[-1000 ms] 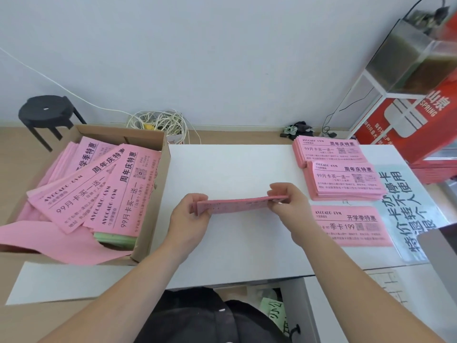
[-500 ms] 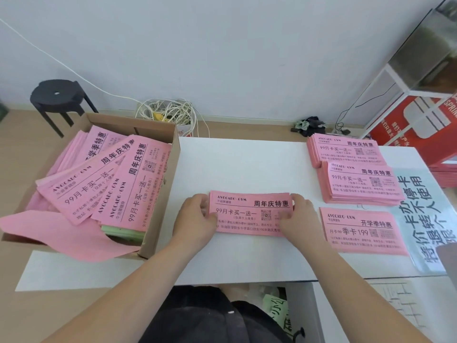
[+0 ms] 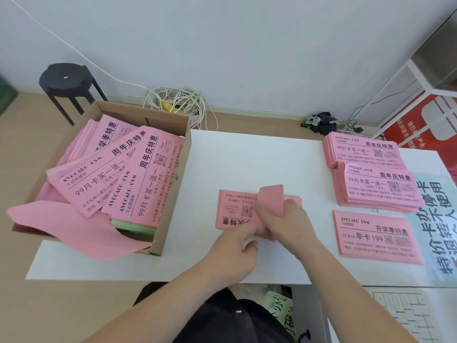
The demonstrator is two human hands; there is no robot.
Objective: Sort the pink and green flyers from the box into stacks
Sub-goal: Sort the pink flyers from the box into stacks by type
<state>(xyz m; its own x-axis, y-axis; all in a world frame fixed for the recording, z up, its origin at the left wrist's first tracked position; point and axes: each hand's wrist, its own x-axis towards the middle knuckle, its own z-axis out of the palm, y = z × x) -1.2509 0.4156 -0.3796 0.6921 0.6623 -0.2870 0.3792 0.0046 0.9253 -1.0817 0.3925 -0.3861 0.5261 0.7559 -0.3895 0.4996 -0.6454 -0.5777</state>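
Note:
A small bundle of pink flyers (image 3: 233, 210) lies in the middle of the white table (image 3: 247, 159), turned so its print runs sideways. My right hand (image 3: 288, 222) grips its right part and curls some sheets upward. My left hand (image 3: 236, 251) holds the bundle's near edge. At the left, a cardboard box (image 3: 170, 194) holds loose pink flyers (image 3: 116, 169), with green flyers (image 3: 133, 225) showing underneath. Three pink stacks lie at the right: far (image 3: 363, 149), middle (image 3: 378, 186) and near (image 3: 376, 236).
A pink sheet (image 3: 69, 229) hangs over the box's near edge. A light blue printed sign (image 3: 435, 219) lies at the table's right end. On the floor behind are a black stool (image 3: 66, 82), a cable coil (image 3: 175, 102) and red cartons (image 3: 420, 125).
The bundle lay flat under both hands with its print upright; now it is turned sideways, my right hand curls sheets up, and my left hand has shifted to its near edge.

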